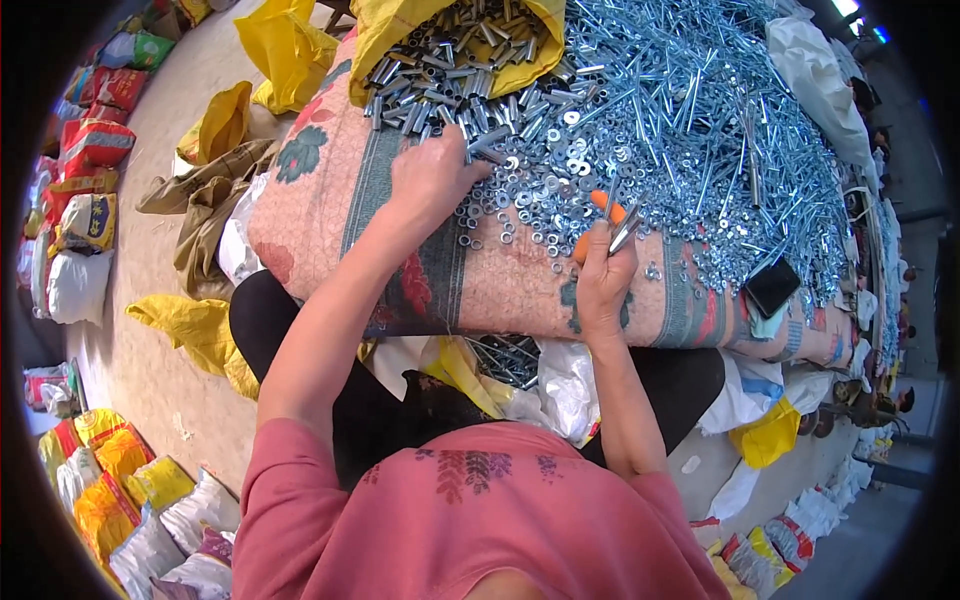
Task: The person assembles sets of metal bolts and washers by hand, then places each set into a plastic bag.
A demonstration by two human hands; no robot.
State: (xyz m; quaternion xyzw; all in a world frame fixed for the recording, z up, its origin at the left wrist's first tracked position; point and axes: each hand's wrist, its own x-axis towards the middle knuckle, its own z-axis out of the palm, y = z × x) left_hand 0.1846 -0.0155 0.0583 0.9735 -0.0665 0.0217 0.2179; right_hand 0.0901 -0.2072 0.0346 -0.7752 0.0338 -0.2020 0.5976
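My left hand (432, 182) reaches to the near edge of a pile of short metal sleeves (470, 80) that spills from a yellow woven sack (385, 25). Its fingers are curled, and a sleeve (488, 142) lies between forefinger and thumb; the fingertips are partly hidden. Closer to the table's front edge, my right hand (608, 285) is closed around a few shiny metal bolts (625, 230) that stick up from its fingers. Orange covers (607, 206) sit on fingers of this hand. Washers and nuts (545, 190) are scattered between the two hands.
Long thin bolts (700, 120) are heaped at the right of the cloth-covered table (310, 220). A black phone-like thing (772, 288) lies near its right front edge. Yellow sacks (195, 335) lie on the floor at left. Filled bags (120, 500) line the lower left.
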